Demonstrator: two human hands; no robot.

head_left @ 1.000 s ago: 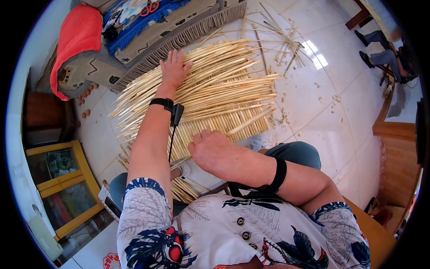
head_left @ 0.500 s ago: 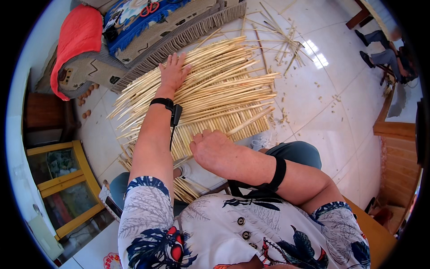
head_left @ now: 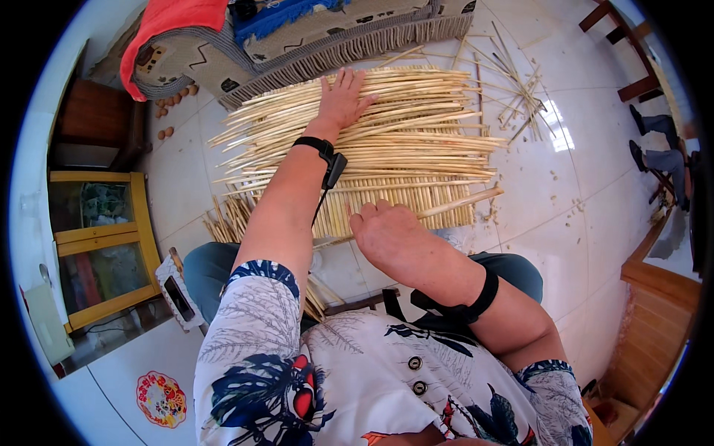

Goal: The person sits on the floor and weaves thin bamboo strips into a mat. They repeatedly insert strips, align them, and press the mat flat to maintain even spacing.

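Note:
A big heap of pale yellow bamboo sticks (head_left: pixel 416 141) lies across the white tiled floor in front of me. My left hand (head_left: pixel 343 97) is stretched far forward, palm down and fingers spread, resting on the far side of the heap. My right hand (head_left: pixel 387 232) is close to my knees, fingers curled over the near ends of a flat row of sticks (head_left: pixel 401 199); one longer stick (head_left: pixel 461 202) runs out to the right from under its fingers. Both wrists wear black bands.
A folded patterned rug (head_left: pixel 312 37) with a red cloth (head_left: pixel 167 22) and a blue cloth lies beyond the heap. Loose sticks (head_left: pixel 513 82) are scattered at the far right. A yellow-framed cabinet (head_left: pixel 100 245) stands left, wooden furniture (head_left: pixel 662 297) right. Another person's shoes (head_left: pixel 654 141) show at the right edge.
My left hand has slid a little further forward over the heap. My right hand stays on the near stick ends. The head view has shifted slightly.

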